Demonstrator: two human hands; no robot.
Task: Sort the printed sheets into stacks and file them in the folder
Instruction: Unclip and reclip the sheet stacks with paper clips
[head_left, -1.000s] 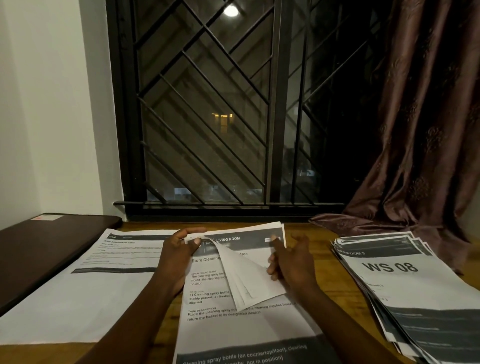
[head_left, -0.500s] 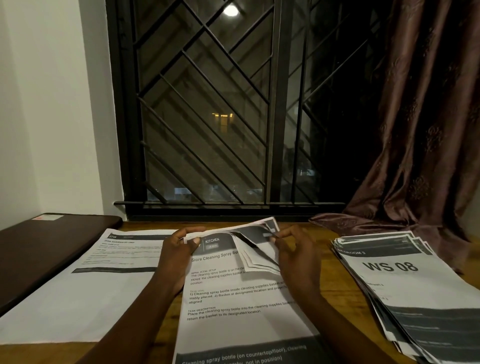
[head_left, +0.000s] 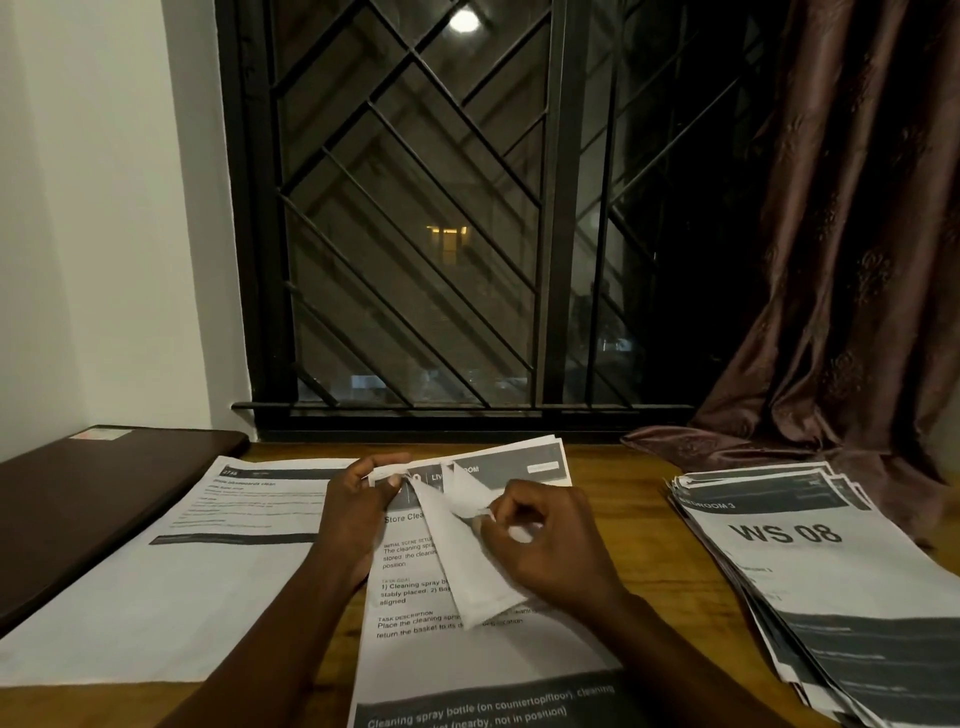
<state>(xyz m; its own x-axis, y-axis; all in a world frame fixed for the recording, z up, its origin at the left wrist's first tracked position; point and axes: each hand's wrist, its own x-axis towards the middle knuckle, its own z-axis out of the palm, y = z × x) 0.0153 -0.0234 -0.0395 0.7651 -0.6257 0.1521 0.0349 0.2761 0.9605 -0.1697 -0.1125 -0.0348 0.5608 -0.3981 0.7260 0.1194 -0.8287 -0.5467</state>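
Note:
A middle stack of printed sheets lies in front of me on the wooden table. My left hand pinches the stack's top left corner. My right hand pinches the folded-down corners of a few upper sheets, baring a "LIVING ROOM" header beneath. To the left lies a single printed sheet. A fanned stack headed "WS 08" sits at the right. A dark brown folder lies shut at the far left.
A barred window stands right behind the table. A brown curtain hangs at the right, its hem pooled on the table's back right corner. A white wall closes the left side.
My right hand has drawn the top right corners of the upper sheets down and toward me, folding them over the page. My left hand has kept its pinch on the top left corner.

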